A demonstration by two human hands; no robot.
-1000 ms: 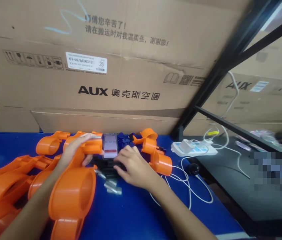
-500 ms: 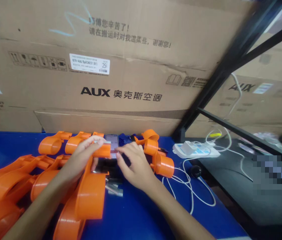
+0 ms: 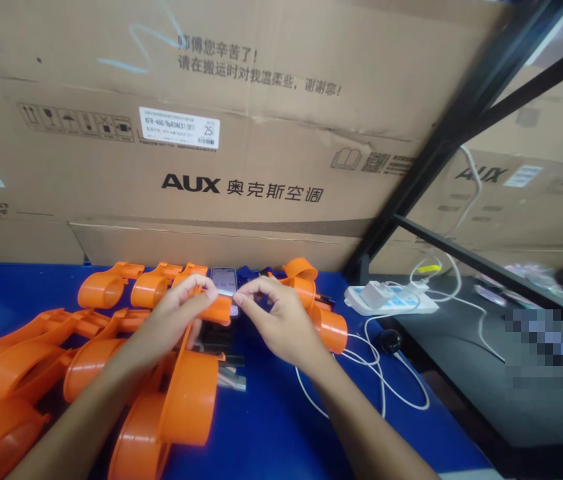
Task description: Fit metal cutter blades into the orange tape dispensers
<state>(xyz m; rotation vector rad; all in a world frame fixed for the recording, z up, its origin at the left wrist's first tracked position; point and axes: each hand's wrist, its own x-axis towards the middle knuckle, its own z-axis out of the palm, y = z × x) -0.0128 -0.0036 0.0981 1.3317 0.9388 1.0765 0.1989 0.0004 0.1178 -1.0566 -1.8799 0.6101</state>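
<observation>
My left hand is wrapped round the narrow top end of an orange plastic part, whose wide ring end hangs toward me. My right hand is beside it, with thumb and fingertips pinched against that top end; a small piece may be in the pinch, but I cannot make it out. Small black and silver metal pieces lie on the blue table under my hands. A phone lies just beyond them, its screen lit.
More orange parts are piled at the left, behind my hands and to the right. A white power strip with white cables lies at the right. Big cardboard boxes wall the back. A black metal frame rises at the right.
My right hand rose from the small pieces on the table to the top end of the orange part and pinched there. My left hand turned the part so its ring faces sideways.
</observation>
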